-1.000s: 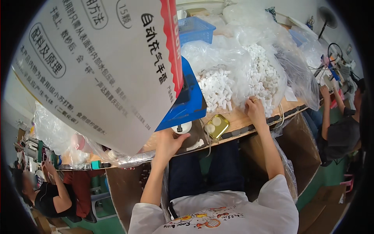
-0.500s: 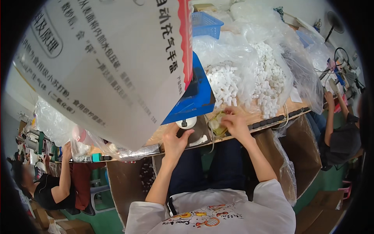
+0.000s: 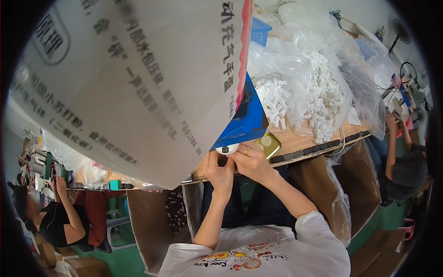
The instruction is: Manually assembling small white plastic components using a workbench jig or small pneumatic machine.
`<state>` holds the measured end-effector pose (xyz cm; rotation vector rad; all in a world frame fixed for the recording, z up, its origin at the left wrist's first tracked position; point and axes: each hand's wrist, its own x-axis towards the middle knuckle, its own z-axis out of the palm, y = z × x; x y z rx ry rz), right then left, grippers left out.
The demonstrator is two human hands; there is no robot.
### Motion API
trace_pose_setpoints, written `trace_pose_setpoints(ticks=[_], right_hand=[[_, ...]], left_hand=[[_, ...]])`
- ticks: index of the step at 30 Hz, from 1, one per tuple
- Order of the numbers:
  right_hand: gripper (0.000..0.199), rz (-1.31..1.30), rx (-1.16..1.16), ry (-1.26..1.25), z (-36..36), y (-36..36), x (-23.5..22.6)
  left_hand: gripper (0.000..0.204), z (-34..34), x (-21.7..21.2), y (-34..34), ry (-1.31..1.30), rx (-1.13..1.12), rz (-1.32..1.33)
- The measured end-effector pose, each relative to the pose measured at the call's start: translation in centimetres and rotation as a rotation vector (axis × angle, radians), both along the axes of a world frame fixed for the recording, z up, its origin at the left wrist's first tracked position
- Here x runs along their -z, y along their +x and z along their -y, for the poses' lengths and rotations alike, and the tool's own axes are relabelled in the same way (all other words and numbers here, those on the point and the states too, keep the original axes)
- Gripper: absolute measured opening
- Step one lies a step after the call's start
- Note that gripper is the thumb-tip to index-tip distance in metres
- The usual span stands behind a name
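At the table's near edge, my left hand [image 3: 219, 174] and my right hand [image 3: 251, 162] meet just below a white round part [image 3: 227, 149] with a dark centre, at the front of a blue machine [image 3: 247, 120]. The fingers of both hands are bent and closed; whatever small thing they may hold is hidden. Just right of my right hand lies a shallow yellow-green tray [image 3: 270, 145] with pale pieces in it. Much of the machine is covered by a large printed sheet [image 3: 129, 92] close in front of the view.
Beyond the tray, piles of small white plastic pieces [image 3: 323, 99] spread over clear plastic bags [image 3: 295, 57]. A blue basket [image 3: 260, 32] stands at the back. Open cardboard boxes [image 3: 316, 180] sit below the table edge. Other people work at left [image 3: 60, 221] and right [image 3: 406, 171].
My right hand has left the yellow-green tray and moved left to the white round part, beside my left hand. The left hand's fingers have closed in. The whole view has shifted slightly.
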<state>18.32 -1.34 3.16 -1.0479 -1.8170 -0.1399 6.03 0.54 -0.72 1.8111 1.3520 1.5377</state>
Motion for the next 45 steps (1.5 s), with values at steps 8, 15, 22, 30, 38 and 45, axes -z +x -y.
trace_pose_setpoints(ticks=[8, 15, 22, 30, 38, 45], right_hand=[[0.025, -0.546, 0.351, -0.363, 0.0, 7.1, 1.0], [0.019, 0.141, 0.553, -0.296, -1.9, 15.1, 5.5], [0.024, 0.107, 0.519, -0.08, -1.9, 14.5, 4.5], [0.023, -0.876, 0.087, -0.381, -0.7, 6.0, 3.2], [0.022, -0.342, -0.027, -0.581, -0.9, -0.7, 0.7], [0.021, -0.258, 0.067, -0.485, -0.9, -1.6, 1.4]], left_hand=[[0.036, -2.2, -3.1, -2.4, -0.421, 0.261, -0.028], [0.05, -1.7, -1.9, -3.6, -0.192, 0.339, -0.102], [0.027, -1.9, -1.3, -2.9, -0.346, 0.305, -0.109], [0.027, 0.4, -8.7, -8.1, -0.28, 0.547, -0.373], [0.033, -5.6, -4.8, -17.8, -0.26, -0.079, -0.478], [0.034, -11.5, -1.3, -15.3, 0.02, 0.067, -0.65]])
